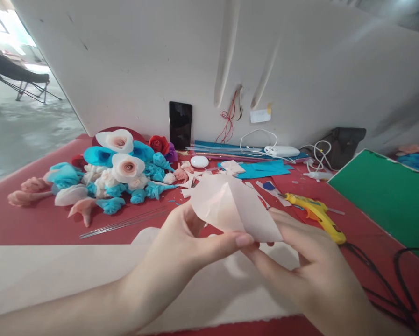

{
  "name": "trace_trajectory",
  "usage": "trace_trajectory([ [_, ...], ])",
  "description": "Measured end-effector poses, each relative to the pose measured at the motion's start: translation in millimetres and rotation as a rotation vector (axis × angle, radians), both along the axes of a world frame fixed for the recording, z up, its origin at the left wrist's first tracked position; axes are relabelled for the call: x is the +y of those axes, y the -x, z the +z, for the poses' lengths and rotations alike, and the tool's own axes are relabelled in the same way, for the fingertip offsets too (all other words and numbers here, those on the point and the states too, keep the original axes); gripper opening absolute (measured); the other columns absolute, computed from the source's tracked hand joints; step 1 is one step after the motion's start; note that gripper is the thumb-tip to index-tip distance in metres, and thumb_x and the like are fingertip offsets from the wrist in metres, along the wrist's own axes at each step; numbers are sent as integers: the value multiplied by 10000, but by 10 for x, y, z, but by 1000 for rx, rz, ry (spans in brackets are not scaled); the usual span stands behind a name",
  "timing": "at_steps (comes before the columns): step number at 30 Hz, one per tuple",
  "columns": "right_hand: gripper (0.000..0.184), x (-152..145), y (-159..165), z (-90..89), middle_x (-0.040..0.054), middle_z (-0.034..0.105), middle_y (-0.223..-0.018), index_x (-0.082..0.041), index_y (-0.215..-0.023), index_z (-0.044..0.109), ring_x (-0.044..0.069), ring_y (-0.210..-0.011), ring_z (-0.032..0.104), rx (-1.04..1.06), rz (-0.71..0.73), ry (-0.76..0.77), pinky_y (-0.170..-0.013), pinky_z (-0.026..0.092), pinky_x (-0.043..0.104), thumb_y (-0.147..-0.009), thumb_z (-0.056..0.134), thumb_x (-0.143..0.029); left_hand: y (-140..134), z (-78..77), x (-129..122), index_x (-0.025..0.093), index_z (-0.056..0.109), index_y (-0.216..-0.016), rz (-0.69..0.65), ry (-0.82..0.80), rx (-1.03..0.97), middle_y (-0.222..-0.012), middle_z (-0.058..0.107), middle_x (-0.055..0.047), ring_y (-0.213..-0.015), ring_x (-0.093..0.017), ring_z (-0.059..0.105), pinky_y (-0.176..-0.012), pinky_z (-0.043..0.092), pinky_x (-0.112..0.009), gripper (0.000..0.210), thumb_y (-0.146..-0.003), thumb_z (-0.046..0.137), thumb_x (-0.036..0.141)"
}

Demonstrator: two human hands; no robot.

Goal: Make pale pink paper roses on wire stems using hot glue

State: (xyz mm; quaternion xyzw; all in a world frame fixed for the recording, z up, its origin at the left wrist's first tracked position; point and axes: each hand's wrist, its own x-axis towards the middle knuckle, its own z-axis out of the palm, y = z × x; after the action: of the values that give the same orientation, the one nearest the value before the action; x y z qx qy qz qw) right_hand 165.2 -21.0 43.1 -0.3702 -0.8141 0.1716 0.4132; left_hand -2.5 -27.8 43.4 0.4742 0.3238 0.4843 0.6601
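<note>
Between my two hands is a pale pink paper petal (226,205), curved into a shallow cone with one layer lapping over another. My left hand (195,238) pinches its lower edge, the thumb lying across the front near the overlap. From the other side, my right hand (296,252) grips the right corner, its thumb close to the left thumb. The fingers behind the paper are partly hidden. Below both hands lies a large cream paper sheet (72,275) on the red tabletop (153,224).
Blue, white and pink paper flowers (128,168) crowd the left, with thin metal wires (121,222) before them. A yellow glue gun (316,212) lies right, beside a green board (387,200). A black phone (180,125) leans on the wall; blue paper (265,169) and scraps lie behind.
</note>
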Motion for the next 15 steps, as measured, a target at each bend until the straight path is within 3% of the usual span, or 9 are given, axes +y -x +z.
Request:
trace_trajectory([
  [6,108,-5,-43,35,-44,658,-777,-222,-785,640,99,-724,611,-75,43,19,-663,477,158,-826,580,-142,1,-17,-7,228,705,-901,6,-19,65,-941,738,33,-941,-151,655,-756,499,-150,129,-775,682,211],
  [9,122,-12,-38,37,-46,661,-801,-240,-823,651,102,-730,609,-60,52,50,-674,480,159,-838,568,-151,18,-54,-21,212,717,-849,77,19,156,-903,735,21,-880,-166,659,-749,508,-184,149,-716,734,277],
  [12,150,-20,-31,44,-48,643,-749,-242,-780,639,100,-714,601,-40,85,134,-674,482,156,-860,537,-165,24,-73,-14,202,707,-799,125,10,196,-842,730,22,-834,-169,657,-746,513,-209,155,-690,753,302],
  [15,197,-25,-26,68,-33,604,-666,-223,-715,614,108,-665,584,-25,92,214,-631,479,166,-880,509,-201,23,-71,9,206,701,-763,73,-47,139,-791,734,40,-797,-130,658,-703,503,-159,53,-739,717,251],
])
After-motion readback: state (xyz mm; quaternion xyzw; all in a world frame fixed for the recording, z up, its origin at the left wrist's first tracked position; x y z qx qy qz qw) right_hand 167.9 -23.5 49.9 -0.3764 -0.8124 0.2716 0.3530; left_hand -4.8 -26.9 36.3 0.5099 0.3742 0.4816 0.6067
